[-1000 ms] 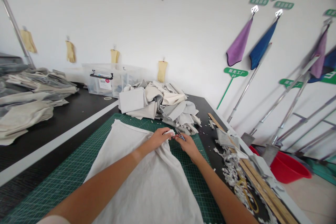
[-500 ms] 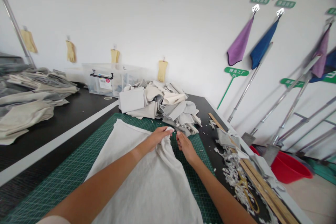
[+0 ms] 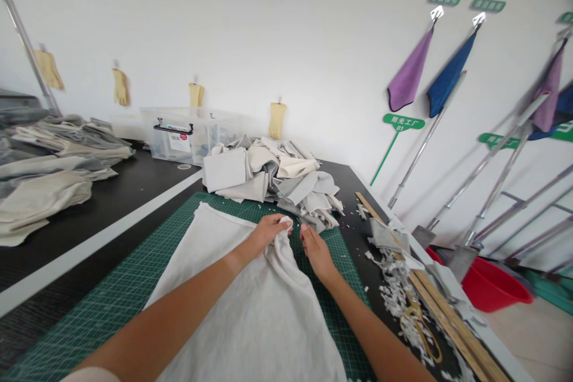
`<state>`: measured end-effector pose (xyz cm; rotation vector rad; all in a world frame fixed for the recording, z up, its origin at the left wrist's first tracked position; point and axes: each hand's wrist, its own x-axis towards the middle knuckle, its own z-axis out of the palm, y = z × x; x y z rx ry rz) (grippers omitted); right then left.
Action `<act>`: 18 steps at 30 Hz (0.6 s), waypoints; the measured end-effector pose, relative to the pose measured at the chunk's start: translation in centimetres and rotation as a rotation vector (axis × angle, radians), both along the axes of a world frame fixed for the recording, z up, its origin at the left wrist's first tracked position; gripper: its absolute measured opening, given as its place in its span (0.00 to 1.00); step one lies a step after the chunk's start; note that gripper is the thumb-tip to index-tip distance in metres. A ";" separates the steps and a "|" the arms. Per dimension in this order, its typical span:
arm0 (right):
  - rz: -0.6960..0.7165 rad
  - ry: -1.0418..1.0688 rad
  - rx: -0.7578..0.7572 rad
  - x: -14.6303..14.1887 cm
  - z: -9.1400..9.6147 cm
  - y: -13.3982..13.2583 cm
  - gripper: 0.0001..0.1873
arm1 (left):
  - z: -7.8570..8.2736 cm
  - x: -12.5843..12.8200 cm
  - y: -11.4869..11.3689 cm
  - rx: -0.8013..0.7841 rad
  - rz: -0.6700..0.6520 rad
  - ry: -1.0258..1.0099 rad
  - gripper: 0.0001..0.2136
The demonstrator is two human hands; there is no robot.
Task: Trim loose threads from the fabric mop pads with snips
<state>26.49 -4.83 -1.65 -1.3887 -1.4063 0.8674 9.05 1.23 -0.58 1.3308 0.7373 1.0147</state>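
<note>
A large pale grey cloth [image 3: 250, 316] lies spread over a green cutting mat [image 3: 179, 250]. My left hand [image 3: 271, 233] pinches its far right corner, which is bunched up and lifted between thumb and fingers. Just to the right, my right hand [image 3: 314, 246] is closed, fingertips pressed together beside that corner with a small gap between the hands. Whatever is in the right fingertips is too small to make out. Beyond both hands sits a heap of folded grey and cream cloth pieces [image 3: 268, 167].
Gold-handled scissors [image 3: 421, 328] lie among white scraps [image 3: 394, 286] at the right, beside long wooden strips [image 3: 439, 304]. A clear plastic bin [image 3: 179, 143] stands at the back. More cloths [image 3: 58, 155] are stacked at left. A red basin [image 3: 496, 286] is off the table's right side.
Both hands stay in nearly the same place. The pinched corner in my left hand has shifted slightly left, and the gap to my right fingertips is a little wider.
</note>
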 end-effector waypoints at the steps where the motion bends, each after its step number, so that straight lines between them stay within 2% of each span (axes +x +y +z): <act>1: -0.017 -0.023 0.016 -0.1 0.1 -0.1 0.27 | 0.0 0.0 0.0 -0.003 -0.007 -0.012 0.18; 10: -0.063 -0.298 0.115 -0.6 1.0 -1.1 0.24 | -0.2 0.4 0.0 0.008 -0.015 -0.024 0.19; 18: -0.059 -0.323 0.117 -0.6 1.2 -1.3 0.23 | -0.2 0.4 0.1 0.041 -0.063 -0.005 0.18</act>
